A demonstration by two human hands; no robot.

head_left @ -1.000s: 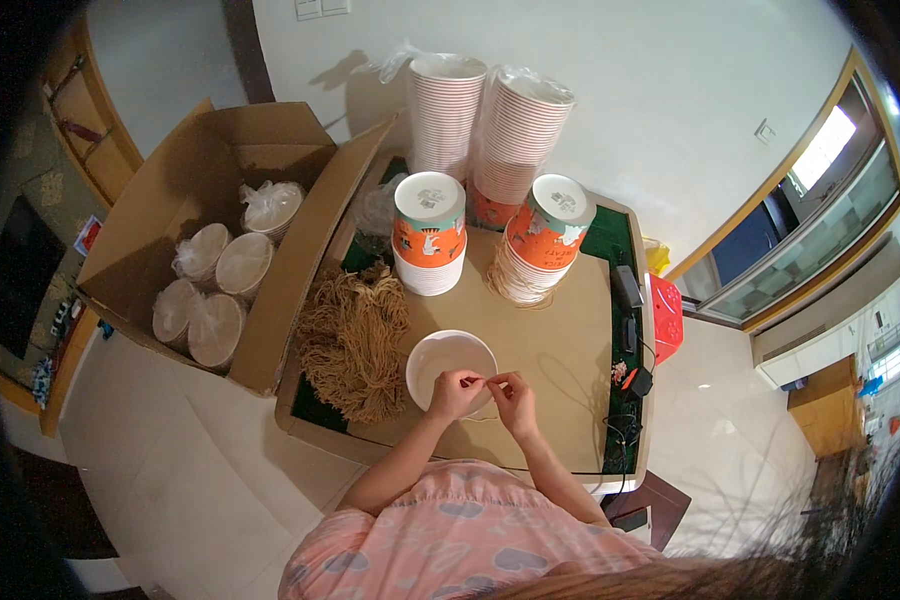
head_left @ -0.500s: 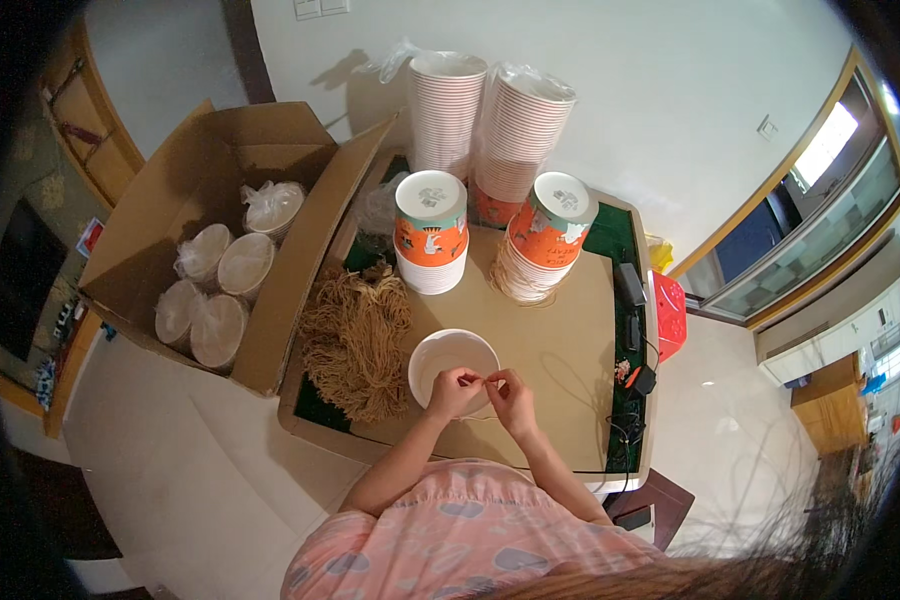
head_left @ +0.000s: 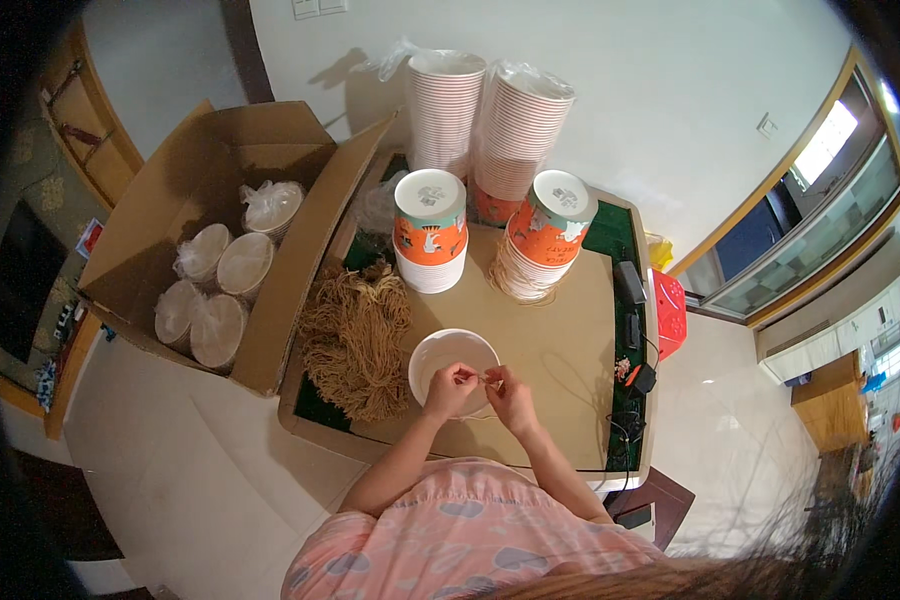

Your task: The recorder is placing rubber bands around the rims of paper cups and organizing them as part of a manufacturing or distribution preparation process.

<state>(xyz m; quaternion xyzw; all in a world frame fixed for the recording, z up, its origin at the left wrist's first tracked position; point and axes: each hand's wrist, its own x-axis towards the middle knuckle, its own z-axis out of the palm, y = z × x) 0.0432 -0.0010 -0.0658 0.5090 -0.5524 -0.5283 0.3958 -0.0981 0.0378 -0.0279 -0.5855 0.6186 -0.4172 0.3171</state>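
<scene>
A white paper bucket (head_left: 432, 352) stands with its mouth up at the near middle of the table. Over its right near rim my left hand (head_left: 451, 391) and my right hand (head_left: 511, 399) meet, fingertips pinched close together. Between them runs a thin tan string (head_left: 483, 379), largely hidden by the fingers. To the left lies a big bundle of loose tan strings (head_left: 355, 340). Behind are two upside-down stacks of orange printed buckets, a left stack (head_left: 431, 240) and a right stack (head_left: 550, 240); tan strings hang around the base of the right one.
An open cardboard box (head_left: 270, 320) at the left holds several plastic-wrapped bucket stacks. Two tall wrapped stacks, one (head_left: 446, 110) beside another (head_left: 526, 120), stand against the wall. Black adapters and cables (head_left: 625, 420) line the table's right edge, near a red plastic object (head_left: 669, 315).
My fingertips have shifted slightly and drawn a little apart, showing a short bit of string between them. The bucket and stacks stay where they were.
</scene>
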